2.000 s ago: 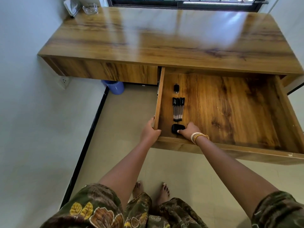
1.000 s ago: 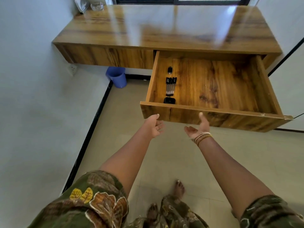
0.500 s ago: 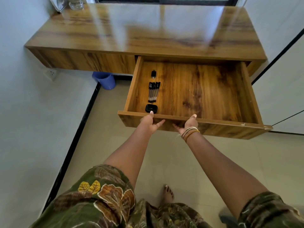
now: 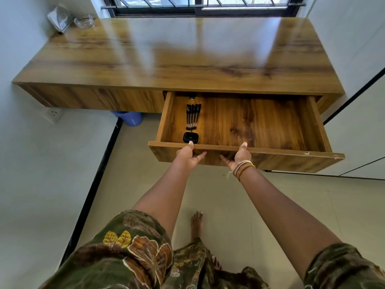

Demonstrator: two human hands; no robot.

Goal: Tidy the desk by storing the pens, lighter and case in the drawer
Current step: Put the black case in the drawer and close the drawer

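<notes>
The wooden drawer (image 4: 270, 161) stands partly out of the desk (image 4: 187, 59). In its left part lie several black pens (image 4: 192, 118) side by side, with a black case (image 4: 190, 137) just in front of them. The small black lighter (image 4: 192, 98) sits behind the pens, half hidden under the desk edge. My left hand (image 4: 188, 156) and my right hand (image 4: 239, 156) lie flat against the drawer's front panel, thumbs on its top edge, fingers spread. Neither holds anything.
A glass ashtray (image 4: 84, 21) and a clear plastic holder (image 4: 59, 18) stand at the desk's far left corner, under the barred window. A blue bin (image 4: 130, 118) sits on the floor below the desk, near a wall socket (image 4: 53, 114). White walls close in on both sides.
My right hand let go of the case and both hands left the drawer's inside, then met its front panel. The drawer has slid partway in, so the lighter is now under the desk edge.
</notes>
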